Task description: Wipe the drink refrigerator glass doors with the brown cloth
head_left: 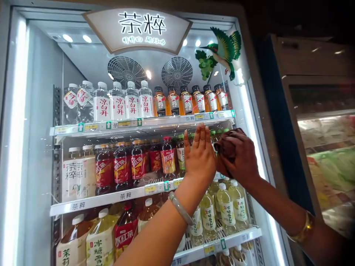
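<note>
My left hand lies flat against the glass door in front of the middle shelf, fingers stretched upward, a pale bangle round its wrist. Just to its right, my right hand has its fingers wrapped round a bunched dark brown cloth at the right part of the glass. The two hands are close together; whether they touch is unclear. A gold band circles my right forearm. Bottles with green caps are partly hidden behind both hands.
Behind the glass, shelves hold clear water bottles, amber drinks, red-labelled bottles and pale green drinks. A lit sign and a bird decoration are above. Another display case stands at right.
</note>
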`<action>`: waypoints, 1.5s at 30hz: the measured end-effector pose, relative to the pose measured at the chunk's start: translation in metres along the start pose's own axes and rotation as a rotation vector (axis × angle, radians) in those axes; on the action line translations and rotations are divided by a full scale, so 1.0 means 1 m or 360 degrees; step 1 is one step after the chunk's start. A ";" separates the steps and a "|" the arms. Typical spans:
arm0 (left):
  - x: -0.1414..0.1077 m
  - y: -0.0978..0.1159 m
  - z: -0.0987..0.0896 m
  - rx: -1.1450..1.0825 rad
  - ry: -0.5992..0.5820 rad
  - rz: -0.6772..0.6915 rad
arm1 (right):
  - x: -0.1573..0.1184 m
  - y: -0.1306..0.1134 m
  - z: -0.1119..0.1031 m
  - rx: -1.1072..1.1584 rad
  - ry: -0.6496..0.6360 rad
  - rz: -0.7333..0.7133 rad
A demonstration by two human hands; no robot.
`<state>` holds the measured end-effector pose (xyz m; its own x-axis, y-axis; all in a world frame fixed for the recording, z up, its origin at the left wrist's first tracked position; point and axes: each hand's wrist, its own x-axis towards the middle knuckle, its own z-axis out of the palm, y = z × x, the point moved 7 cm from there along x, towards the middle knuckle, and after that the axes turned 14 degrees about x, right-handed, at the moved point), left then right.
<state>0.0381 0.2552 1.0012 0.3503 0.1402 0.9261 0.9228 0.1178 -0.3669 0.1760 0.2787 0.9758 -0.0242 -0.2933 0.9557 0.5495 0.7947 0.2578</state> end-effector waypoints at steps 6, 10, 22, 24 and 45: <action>0.009 0.016 0.004 -0.0042 -0.0003 0.0004 | 0.045 0.020 -0.004 0.0076 -0.0201 -0.0302; 0.009 0.024 0.010 -0.0088 0.0026 0.0071 | 0.018 0.058 -0.030 -0.0107 0.0060 0.0130; 0.003 0.024 0.009 -0.0181 0.0031 0.0100 | 0.033 0.044 -0.018 -0.0014 -0.0283 -0.0158; 0.003 0.024 0.010 -0.0227 0.0022 0.0081 | 0.024 0.059 -0.029 -0.0116 -0.0117 -0.0002; 0.003 0.021 0.004 -0.0740 -0.0298 -0.0088 | 0.004 0.012 -0.006 -0.0375 -0.0329 0.0210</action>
<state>0.0583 0.2625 0.9963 0.3034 0.3253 0.8956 0.9280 -0.3144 -0.2001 0.1875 0.2835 0.9821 -0.0959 -0.0630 0.9934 0.7365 0.6669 0.1134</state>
